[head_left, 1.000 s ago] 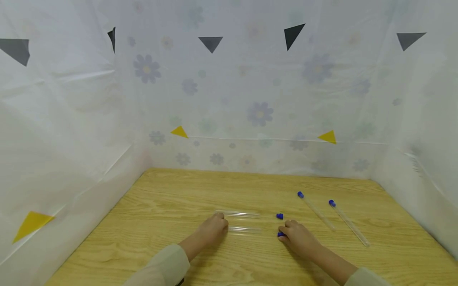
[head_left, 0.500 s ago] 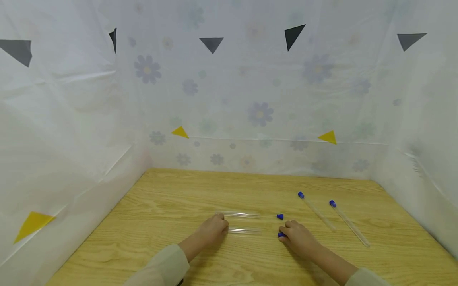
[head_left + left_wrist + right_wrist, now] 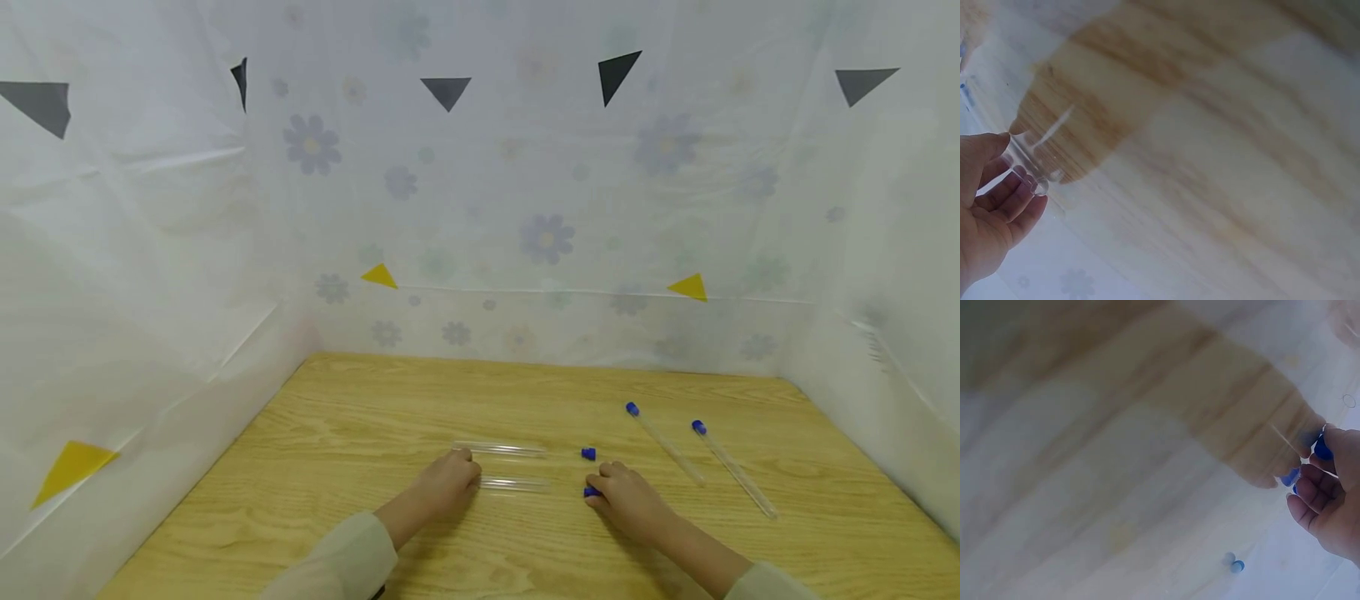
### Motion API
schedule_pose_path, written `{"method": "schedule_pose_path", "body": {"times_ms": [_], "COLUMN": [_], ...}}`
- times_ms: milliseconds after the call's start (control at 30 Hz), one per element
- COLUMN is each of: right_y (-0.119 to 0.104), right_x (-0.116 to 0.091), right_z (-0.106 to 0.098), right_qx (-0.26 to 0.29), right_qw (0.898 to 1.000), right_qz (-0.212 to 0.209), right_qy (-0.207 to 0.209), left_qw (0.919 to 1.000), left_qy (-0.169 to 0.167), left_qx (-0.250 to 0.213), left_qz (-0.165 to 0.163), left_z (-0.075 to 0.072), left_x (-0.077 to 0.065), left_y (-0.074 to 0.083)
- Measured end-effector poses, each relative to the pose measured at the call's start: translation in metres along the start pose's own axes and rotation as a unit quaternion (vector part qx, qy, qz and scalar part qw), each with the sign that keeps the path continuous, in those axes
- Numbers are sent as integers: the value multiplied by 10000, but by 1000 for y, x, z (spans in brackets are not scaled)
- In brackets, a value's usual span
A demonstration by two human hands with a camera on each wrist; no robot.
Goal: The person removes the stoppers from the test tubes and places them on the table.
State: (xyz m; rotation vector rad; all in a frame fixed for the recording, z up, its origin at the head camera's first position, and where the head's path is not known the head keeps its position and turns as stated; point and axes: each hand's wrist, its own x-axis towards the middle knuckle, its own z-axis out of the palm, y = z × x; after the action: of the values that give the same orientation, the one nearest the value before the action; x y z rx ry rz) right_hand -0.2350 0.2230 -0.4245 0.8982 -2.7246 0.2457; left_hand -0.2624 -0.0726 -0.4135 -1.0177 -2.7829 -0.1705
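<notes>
My left hand (image 3: 444,485) grips the closed left end of the nearer clear test tube (image 3: 513,483), which lies along the wooden table. Parallel behind it is a second uncapped tube (image 3: 498,448), its left end close to the fingertips. In the left wrist view, thumb and fingers lie around clear, rounded tube ends (image 3: 1040,185). Across a short gap, my right hand (image 3: 633,506) pinches a blue cap (image 3: 590,492) down at the tabletop; the right wrist view shows this cap (image 3: 1322,449) at the thumb. Another blue cap (image 3: 588,454) lies loose just behind that hand.
On the right, two test tubes with blue caps, one farther left (image 3: 667,446) and one farther right (image 3: 735,471), lie slanted on the table (image 3: 420,392). White flowered sheeting (image 3: 487,208) walls the back and both sides, with black and yellow triangles on it.
</notes>
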Motion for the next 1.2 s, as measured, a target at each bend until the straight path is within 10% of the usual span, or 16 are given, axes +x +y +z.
{"method": "schedule_pose_path", "body": {"times_ms": [467, 800, 1200], "right_y": [23, 23, 34], "right_x": [-1, -13, -25], "right_z": [-1, -21, -28], "right_qx": [-315, -180, -384], "right_qw": [9888, 9961, 9900], "right_qz": [-795, 522, 823], "right_qy": [1222, 686, 1076], "left_qw": [9974, 9956, 9940], "left_qy": [467, 807, 819], "left_qx": [-127, -27, -716], "left_qz": [533, 467, 107], "left_z": [-4, -8, -7], "left_x": [6, 12, 23], "left_y": [-1, 10, 26]}}
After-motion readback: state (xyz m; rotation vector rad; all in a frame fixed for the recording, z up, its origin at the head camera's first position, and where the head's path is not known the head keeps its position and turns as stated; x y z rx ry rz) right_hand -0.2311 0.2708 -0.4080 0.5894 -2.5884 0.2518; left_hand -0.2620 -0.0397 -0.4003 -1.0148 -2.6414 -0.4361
